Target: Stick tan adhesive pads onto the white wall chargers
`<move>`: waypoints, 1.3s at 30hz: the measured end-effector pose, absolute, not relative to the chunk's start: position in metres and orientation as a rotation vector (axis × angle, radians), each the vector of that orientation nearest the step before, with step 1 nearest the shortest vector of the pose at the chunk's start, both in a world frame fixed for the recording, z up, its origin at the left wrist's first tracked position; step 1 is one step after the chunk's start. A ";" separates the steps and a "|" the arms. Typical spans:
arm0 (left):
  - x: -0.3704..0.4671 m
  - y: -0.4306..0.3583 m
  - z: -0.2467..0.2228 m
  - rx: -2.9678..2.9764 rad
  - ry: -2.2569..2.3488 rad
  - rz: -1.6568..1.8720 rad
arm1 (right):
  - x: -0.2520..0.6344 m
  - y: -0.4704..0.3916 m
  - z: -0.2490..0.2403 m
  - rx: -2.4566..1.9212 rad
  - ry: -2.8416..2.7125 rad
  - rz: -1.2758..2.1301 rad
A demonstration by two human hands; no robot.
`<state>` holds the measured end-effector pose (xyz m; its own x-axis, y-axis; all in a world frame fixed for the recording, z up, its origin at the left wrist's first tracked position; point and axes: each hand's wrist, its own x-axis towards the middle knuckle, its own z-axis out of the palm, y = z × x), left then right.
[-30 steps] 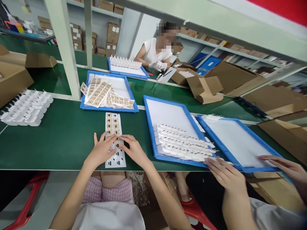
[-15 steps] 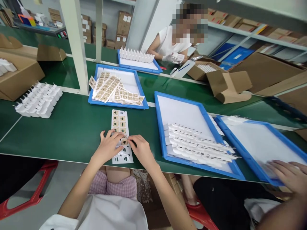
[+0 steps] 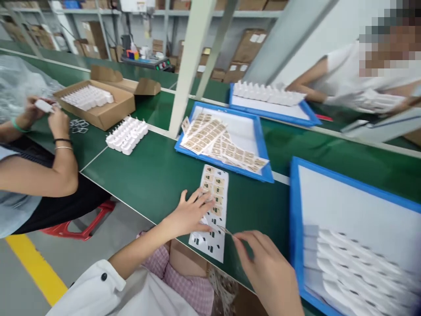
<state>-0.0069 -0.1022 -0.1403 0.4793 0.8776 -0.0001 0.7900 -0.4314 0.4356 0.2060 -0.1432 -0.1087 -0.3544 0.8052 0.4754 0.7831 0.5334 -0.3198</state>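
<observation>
A white sticker sheet [image 3: 222,188] with tan labels on its upper part lies on the green table [image 3: 141,184] in front of me. My left hand [image 3: 190,213] rests on the sheet with its fingers spread. To the right of the sheet, my right hand [image 3: 266,263] pinches a thin sticker between thumb and forefinger, seen nearly edge-on. Beyond the sheet, a blue-rimmed tray [image 3: 261,145] holds a pile of tan sticker sheets [image 3: 205,134]. At the right, a larger blue tray [image 3: 297,219] holds rows of white parts [image 3: 355,267], blurred here.
White parts [image 3: 126,134] stand on the table at left, near an open cardboard box [image 3: 115,109]. A person's hands [image 3: 57,118] hold a white piece at far left. A post [image 3: 189,66] rises behind the table. Another person [image 3: 345,74] sits across, behind a blue tray [image 3: 272,114].
The view has swung left, bringing the worker at left into sight. My right hand has pulled away from the sheet, with a sticker lifted in its fingers. My left hand stays on the sheet.
</observation>
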 end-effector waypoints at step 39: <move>-0.123 -0.151 -0.091 1.628 1.449 1.290 | 0.128 -0.196 -0.081 -0.866 -0.694 1.393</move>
